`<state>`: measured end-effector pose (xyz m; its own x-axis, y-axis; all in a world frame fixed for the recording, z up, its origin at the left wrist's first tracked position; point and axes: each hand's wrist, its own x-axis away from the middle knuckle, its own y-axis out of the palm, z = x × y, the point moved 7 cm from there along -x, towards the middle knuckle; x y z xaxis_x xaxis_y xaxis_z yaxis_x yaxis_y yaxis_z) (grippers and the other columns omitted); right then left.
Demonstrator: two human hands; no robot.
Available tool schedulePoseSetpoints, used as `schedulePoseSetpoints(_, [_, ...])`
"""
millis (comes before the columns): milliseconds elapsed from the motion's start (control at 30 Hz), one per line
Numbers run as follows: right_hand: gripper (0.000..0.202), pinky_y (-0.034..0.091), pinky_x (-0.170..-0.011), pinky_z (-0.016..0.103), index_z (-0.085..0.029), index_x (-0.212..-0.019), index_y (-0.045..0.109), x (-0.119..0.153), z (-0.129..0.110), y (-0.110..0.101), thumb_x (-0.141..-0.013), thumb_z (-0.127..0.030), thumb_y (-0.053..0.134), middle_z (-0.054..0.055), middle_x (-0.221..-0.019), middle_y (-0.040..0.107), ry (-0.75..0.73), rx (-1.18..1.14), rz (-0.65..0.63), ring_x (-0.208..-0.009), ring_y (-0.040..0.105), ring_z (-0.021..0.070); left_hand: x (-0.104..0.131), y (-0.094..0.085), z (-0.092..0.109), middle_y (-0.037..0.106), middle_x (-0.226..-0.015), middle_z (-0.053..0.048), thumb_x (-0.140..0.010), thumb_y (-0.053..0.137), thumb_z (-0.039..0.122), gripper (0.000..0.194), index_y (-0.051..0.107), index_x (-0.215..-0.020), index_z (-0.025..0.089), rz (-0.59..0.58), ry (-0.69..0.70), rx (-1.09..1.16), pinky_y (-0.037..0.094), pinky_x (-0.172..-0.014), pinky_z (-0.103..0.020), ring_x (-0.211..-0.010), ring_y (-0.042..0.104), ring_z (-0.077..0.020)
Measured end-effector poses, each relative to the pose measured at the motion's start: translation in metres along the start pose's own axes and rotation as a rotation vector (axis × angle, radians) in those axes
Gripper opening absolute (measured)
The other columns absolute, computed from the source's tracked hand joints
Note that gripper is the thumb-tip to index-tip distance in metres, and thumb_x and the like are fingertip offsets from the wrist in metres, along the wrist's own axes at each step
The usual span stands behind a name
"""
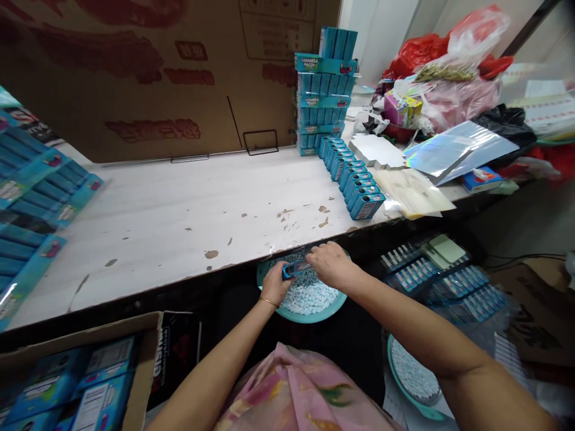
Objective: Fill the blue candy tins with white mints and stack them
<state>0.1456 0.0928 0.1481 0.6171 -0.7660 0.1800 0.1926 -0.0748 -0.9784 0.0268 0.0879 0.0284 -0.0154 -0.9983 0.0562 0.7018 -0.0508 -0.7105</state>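
Low over a turquoise bowl (309, 320), my left hand (275, 286) grips a small blue candy box (294, 269) by its left end. The box lies roughly level, a dark window on its upper side. My right hand (330, 263) is closed at the box's other end, fingers curled and pressed together on it; what the fingertips do there is hidden. Small pale candies (309, 299) fill the bowl below both hands. Along the table edge beyond stands a row of similar blue boxes (354, 185).
A white worn table (193, 209) spans the front. Stacked blue display packs (323, 99) rise beside a large cardboard carton (179, 78); more packs (31, 191) stand left. Below are an open carton (150, 359), trays of boxes (462, 287) and a second candy bowl (413, 371). Bags (467, 90) pile up right.
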Motion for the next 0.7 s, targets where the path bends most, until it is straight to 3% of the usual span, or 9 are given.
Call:
schedulePoseSetpoints(100, [0.021, 0.032, -0.074, 0.031, -0.019, -0.092, 0.055, 0.010, 0.029, 0.021, -0.080, -0.017, 0.037, 0.008, -0.088, 0.059, 0.101, -0.042, -0.003, -0.083, 0.053, 0.0181, 0.005, -0.012, -0.011, 0.059, -0.078, -0.001, -0.063, 0.060, 0.030, 0.033, 0.051, -0.093, 0.018, 0.054, -0.040, 0.091, 0.041, -0.067, -0.025, -0.072, 0.055, -0.0148])
schedulePoseSetpoints(233, [0.023, 0.034, -0.074, 0.030, -0.018, -0.095, 0.056, 0.016, 0.057, 0.104, -0.078, -0.016, 0.042, 0.010, -0.093, 0.061, 0.356, -0.214, -0.201, -0.089, 0.055, 0.0197, 0.016, -0.037, -0.029, 0.059, -0.078, 0.000, -0.063, 0.058, 0.040, 0.038, 0.051, -0.093, 0.017, 0.154, -0.077, 0.197, 0.043, -0.068, -0.025, -0.071, 0.055, -0.0141])
schedulePoseSetpoints(333, [0.023, 0.036, -0.073, 0.030, -0.017, -0.095, 0.058, 0.000, 0.031, 0.162, -0.077, -0.015, 0.044, 0.012, -0.094, 0.062, 0.409, -0.329, -0.255, -0.089, 0.056, 0.0211, 0.024, -0.052, -0.037, 0.060, -0.078, 0.000, -0.062, 0.058, 0.043, 0.040, 0.052, -0.092, 0.017, 0.209, -0.101, 0.211, 0.043, -0.068, -0.026, -0.072, 0.055, -0.0145])
schedulePoseSetpoints(400, [0.024, 0.037, -0.074, 0.030, -0.017, -0.098, 0.058, -0.015, 0.007, 0.186, -0.077, -0.019, 0.046, 0.011, -0.095, 0.063, 0.418, -0.411, -0.241, -0.089, 0.057, 0.0211, 0.028, -0.059, -0.041, 0.060, -0.079, -0.001, -0.061, 0.059, 0.044, 0.041, 0.052, -0.092, 0.017, 0.234, -0.117, 0.192, 0.044, -0.068, -0.026, -0.073, 0.055, -0.0149])
schedulePoseSetpoints(533, [0.029, 0.039, -0.073, 0.025, -0.018, -0.103, 0.056, -0.033, -0.013, 0.205, -0.076, -0.024, 0.050, 0.007, -0.094, 0.064, 0.431, -0.600, -0.183, -0.087, 0.057, 0.0179, 0.034, -0.067, -0.046, 0.061, -0.080, -0.001, -0.062, 0.058, 0.045, 0.041, 0.052, -0.092, 0.017, 0.259, -0.131, 0.182, 0.044, -0.068, -0.027, -0.072, 0.056, -0.0151])
schedulePoseSetpoints(700, [0.032, 0.039, -0.067, 0.021, -0.020, -0.104, 0.054, -0.020, 0.018, 0.186, -0.073, -0.023, 0.054, 0.000, -0.088, 0.062, 0.388, -0.772, -0.077, -0.080, 0.056, 0.0122, 0.037, -0.069, -0.050, 0.061, -0.080, -0.001, -0.062, 0.059, 0.044, 0.041, 0.053, -0.092, 0.018, 0.271, -0.143, 0.173, 0.044, -0.068, -0.027, -0.072, 0.056, -0.0153])
